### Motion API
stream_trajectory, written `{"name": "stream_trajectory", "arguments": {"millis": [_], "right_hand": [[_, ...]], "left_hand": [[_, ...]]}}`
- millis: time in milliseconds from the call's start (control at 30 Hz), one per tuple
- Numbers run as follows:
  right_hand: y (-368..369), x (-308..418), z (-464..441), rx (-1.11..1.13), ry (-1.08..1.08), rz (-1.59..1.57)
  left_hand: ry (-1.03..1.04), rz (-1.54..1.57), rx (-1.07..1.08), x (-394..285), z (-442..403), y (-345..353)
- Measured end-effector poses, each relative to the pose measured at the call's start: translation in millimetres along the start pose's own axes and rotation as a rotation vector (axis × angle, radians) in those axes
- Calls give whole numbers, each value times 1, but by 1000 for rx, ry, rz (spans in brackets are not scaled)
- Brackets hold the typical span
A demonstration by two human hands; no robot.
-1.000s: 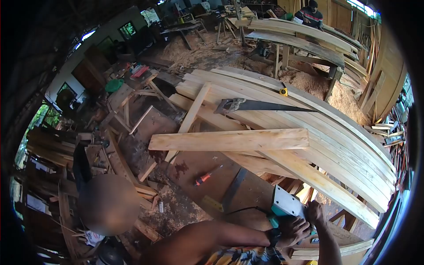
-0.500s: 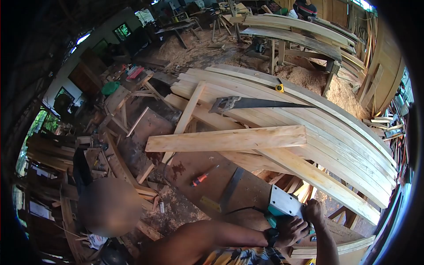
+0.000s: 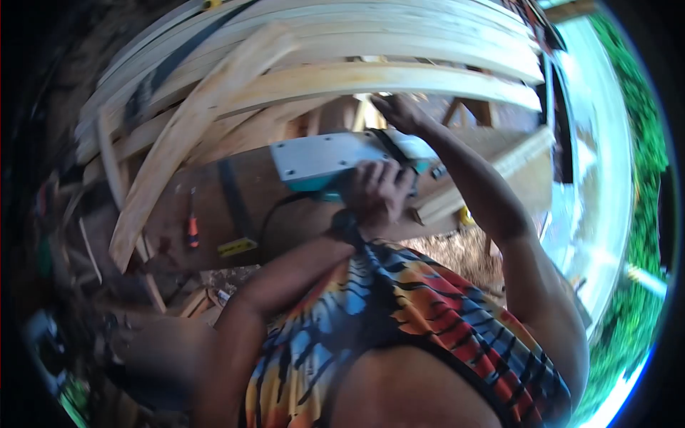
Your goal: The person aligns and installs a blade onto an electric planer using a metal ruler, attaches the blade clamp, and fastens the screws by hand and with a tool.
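Observation:
A teal electric planer (image 3: 314, 158) lies upside down on the brown bench (image 3: 485, 150), its flat metal sole facing up. My left hand (image 3: 378, 189), with a dark watch at the wrist, is wrapped round the planer's near side. Beyond the planer's far edge is my right hand (image 3: 399, 113), close to the stacked boards; its fingers are blurred, and whether they hold anything is unclear. From the planer a black cord (image 3: 275, 214) runs left across the bench.
A screwdriver with a red-orange handle (image 3: 193, 232) and a yellow-marked piece (image 3: 237, 247) lie to the left. Long pale boards (image 3: 399, 43) are stacked behind, with a loose plank (image 3: 193, 135) slanting across them. A wood offcut (image 3: 485, 175) rests at the right.
My view has swung down and to the right, bringing the planer nearer the middle. My right hand has moved off the planer toward the boards; my left hand stays on it.

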State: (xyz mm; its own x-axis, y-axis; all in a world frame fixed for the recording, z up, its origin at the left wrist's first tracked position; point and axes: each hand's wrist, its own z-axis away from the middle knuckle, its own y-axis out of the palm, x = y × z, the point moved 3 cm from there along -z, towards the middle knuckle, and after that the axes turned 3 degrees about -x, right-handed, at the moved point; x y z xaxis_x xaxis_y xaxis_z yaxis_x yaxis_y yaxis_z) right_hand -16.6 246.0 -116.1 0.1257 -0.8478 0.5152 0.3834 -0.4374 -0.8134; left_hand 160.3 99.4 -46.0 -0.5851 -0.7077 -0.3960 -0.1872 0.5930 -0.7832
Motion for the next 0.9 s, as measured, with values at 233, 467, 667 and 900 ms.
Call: {"name": "stream_trajectory", "arguments": {"millis": [233,467,667,900], "right_hand": [[15,2,-5,-18,-264,-146],[21,11,6,16,-521,151],[29,-1,7,-34,-729,76],[45,-35,4,77,-497,-219]], "left_hand": [[25,-39,-4,2,-1,-2],[14,-16,8,1,-1,-4],[23,-1,-13,2,-1,-2],[21,129,-56,-5,9,3]]}}
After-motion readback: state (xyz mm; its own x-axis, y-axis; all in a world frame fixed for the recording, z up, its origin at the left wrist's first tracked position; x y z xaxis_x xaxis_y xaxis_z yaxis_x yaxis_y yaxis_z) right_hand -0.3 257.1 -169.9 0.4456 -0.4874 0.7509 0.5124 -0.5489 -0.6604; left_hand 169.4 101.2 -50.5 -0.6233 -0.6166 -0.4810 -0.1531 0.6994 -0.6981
